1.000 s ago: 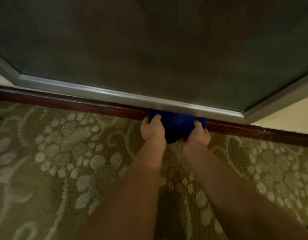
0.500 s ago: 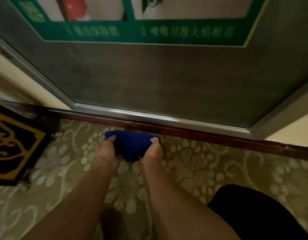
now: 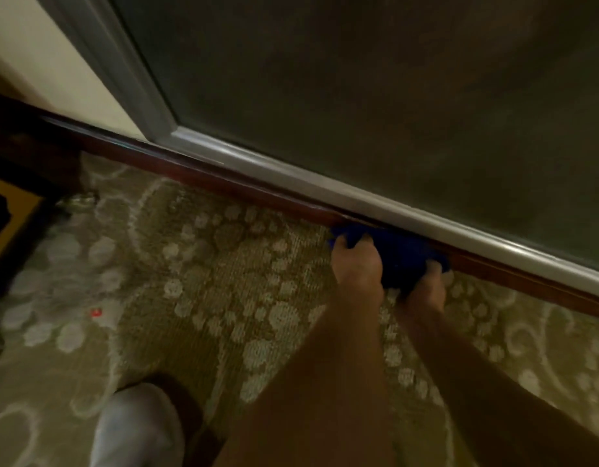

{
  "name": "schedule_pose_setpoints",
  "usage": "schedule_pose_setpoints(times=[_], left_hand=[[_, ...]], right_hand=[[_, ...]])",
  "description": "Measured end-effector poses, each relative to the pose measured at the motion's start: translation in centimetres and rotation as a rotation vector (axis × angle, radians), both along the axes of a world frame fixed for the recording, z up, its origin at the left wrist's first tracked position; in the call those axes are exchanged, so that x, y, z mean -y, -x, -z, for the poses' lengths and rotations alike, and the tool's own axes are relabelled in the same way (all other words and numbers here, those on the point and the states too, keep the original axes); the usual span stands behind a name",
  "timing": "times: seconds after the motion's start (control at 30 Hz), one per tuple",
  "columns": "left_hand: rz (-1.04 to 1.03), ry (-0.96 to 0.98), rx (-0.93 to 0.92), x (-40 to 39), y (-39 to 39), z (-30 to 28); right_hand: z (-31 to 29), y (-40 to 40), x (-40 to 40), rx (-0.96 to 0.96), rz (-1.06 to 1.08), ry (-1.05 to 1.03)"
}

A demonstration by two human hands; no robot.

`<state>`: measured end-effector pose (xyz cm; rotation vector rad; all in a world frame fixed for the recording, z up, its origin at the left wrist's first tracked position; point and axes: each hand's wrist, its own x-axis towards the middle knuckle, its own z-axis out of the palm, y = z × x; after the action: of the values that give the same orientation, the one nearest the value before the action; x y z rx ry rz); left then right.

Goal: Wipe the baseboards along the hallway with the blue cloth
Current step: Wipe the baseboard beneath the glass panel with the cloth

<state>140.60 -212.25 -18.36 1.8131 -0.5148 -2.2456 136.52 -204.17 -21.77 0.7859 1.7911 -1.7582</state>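
Head cam: blue cloth (image 3: 397, 254) is bunched against the dark wood baseboard (image 3: 257, 190) at the carpet's far edge, gripped by curled left hand (image 3: 358, 264) and right hand (image 3: 426, 291); probably soft, light, best held by its ends

Dim hallway, warm low light. Olive carpet (image 3: 197, 284) w/ pale floral scrolls. Dark grey-green panel (image 3: 375, 96) in silver metal frame (image 3: 291, 171). Cream wall (image 3: 38, 52) upper left. Black-gold mat (image 3: 8, 210) at left edge.
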Motion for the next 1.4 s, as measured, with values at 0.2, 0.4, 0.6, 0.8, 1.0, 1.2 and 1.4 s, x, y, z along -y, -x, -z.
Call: schedule_pose_setpoints(times=[0.2,0.4,0.6,0.8,1.0,1.2,1.4], left_hand=[[0.133,-0.041,0.004,1.2,-0.6,1.0],[0.193,0.080,-0.098,1.1,-1.7,2.8],[0.078,0.056,-0.151,0.6,-2.0,1.1],[-0.132,0.241,0.031,2.7,-3.4,-0.7],[-0.490,0.338,0.216,9.2,-8.4,0.5],[-0.174,0.419,0.181,4.1,-3.8,-0.9],[0.106,0.266,0.017,2.4,-3.4,-2.1]], right_hand=[[-0.6,0.2,0.9,-0.010,0.065,-0.028],[-0.7,0.1,0.7,0.035,0.072,0.034],[-5.9,1.0,-0.4,-0.017,0.023,-0.007],[-5.5,-2.5,6.0,-0.146,0.026,-0.171],[-4.4,-8.6,14.1,-0.091,-0.337,-0.135],[-5.5,-4.1,7.7,-0.141,-0.087,-0.093],[-5.0,-2.4,4.9,-0.167,0.171,-0.148]])
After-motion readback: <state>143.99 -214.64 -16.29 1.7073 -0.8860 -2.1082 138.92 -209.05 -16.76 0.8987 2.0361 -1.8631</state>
